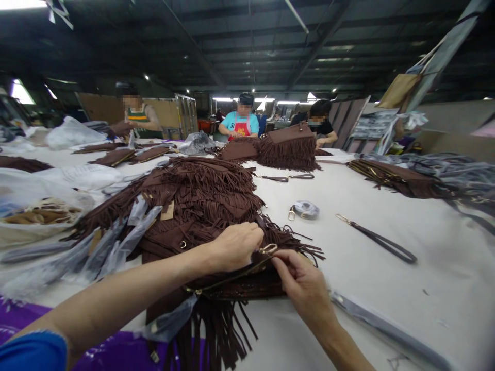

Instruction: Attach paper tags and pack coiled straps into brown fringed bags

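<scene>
A dark brown fringed bag with a zipper along its edge lies in front of me. My left hand is closed over its upper side, around a gold snap hook that pokes out by the fingertips. What the hook hangs from is hidden in the fist. With thumb and fingertips, my right hand pinches the bag's corner at the zipper end, right beside the hook. Behind both hands rises a heap of similar fringed bags, some with paper tags and plastic-wrapped parts.
To the right lie a wrist strap with a gold clip and a coiled, wrapped strap. More bags lie at the far right. Plastic bags crowd the left. Several co-workers, one in a blue shirt, stand across the table.
</scene>
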A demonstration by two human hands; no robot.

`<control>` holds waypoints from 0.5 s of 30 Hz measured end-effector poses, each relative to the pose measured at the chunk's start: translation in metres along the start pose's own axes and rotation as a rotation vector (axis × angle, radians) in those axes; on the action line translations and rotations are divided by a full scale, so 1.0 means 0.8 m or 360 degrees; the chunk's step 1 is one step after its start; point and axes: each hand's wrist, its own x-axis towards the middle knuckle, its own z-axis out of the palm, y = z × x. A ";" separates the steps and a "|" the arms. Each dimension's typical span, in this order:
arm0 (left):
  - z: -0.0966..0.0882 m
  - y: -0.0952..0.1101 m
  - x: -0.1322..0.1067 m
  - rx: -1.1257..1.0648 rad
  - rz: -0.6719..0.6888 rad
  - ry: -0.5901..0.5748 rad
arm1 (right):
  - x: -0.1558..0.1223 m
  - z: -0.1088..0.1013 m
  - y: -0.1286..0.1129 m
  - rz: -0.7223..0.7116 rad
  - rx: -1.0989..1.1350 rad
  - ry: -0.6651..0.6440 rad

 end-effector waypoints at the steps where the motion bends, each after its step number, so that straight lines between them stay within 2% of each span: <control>1: -0.007 0.004 -0.002 0.0064 0.0002 0.0077 | 0.000 -0.003 -0.002 -0.0084 -0.0018 0.0091; 3: -0.020 0.014 -0.004 0.0174 0.0038 0.0180 | 0.001 -0.008 -0.004 -0.0222 0.0000 0.0239; 5: -0.030 0.026 -0.003 0.0195 0.0085 0.0241 | 0.000 -0.011 -0.006 -0.0260 0.0048 0.0310; 7: -0.036 0.035 0.001 0.0171 0.0103 0.0271 | 0.000 -0.014 -0.007 -0.0182 0.0118 0.0336; 10: -0.038 0.038 0.011 0.0081 0.0003 0.0298 | 0.001 -0.018 -0.009 0.0038 0.0273 0.0448; 13: -0.031 0.031 0.020 -0.0212 -0.0134 0.0358 | 0.004 -0.025 -0.011 0.0190 0.0459 0.0548; 15: -0.024 0.027 0.025 -0.0612 -0.0188 0.0340 | 0.006 -0.030 -0.012 0.0223 0.0606 0.0513</control>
